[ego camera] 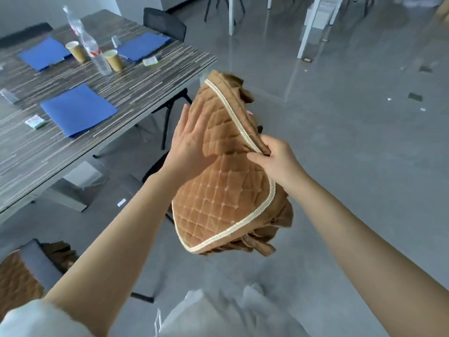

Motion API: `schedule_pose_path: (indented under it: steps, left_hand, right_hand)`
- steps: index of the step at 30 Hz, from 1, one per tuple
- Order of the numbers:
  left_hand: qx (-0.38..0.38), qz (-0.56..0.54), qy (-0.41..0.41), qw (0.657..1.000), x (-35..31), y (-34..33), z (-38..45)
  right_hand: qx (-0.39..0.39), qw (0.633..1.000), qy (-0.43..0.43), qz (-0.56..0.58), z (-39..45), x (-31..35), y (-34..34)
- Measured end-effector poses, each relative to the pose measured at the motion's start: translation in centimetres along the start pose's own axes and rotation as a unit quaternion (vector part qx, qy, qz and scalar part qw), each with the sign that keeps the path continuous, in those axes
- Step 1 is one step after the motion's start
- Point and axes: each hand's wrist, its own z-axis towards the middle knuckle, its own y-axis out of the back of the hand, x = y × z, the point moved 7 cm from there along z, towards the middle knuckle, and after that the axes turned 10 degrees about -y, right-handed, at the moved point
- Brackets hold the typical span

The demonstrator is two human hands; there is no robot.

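A brown quilted seat cushion (226,190) with cream piping and a ruffled edge hangs in the air in front of me, above the grey floor. My right hand (274,159) pinches its piped edge near the middle of the right side. My left hand (192,139) lies flat, fingers straight, against the cushion's quilted face on the left. A black chair stands partly hidden behind the cushion.
A striped wooden table (150,79) stands to the left with blue folders (77,110), two paper cups (114,60), plastic bottles (93,48) and small packets. A chair with another brown cushion (19,278) is at the lower left. White table legs (308,32) stand at the back.
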Motion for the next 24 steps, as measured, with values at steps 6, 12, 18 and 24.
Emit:
schedule_pose_path:
  steps: [6, 12, 18, 24]
  left_hand:
    - [0.055, 0.126, 0.012, 0.991, 2.2, 1.3, 4.3]
    - [0.082, 0.189, 0.093, 0.974, 7.8, 6.1, 7.0]
    - [0.077, 0.113, 0.217, 0.966, 16.2, 7.2, 7.9]
    - [-0.026, -0.013, 0.324, 0.945, 24.3, 8.8, 6.0]
  right_hand:
    - [0.102, 0.971, 0.122, -0.177, 5.4, 4.9, -0.7]
    - [0.059, 0.932, 0.212, -0.289, 12.6, 9.5, -2.8]
    - [-0.041, 0.906, 0.336, -0.255, 19.1, 14.7, -5.9]
    - [-0.008, 0.930, 0.280, -0.239, 27.4, 13.6, -7.3]
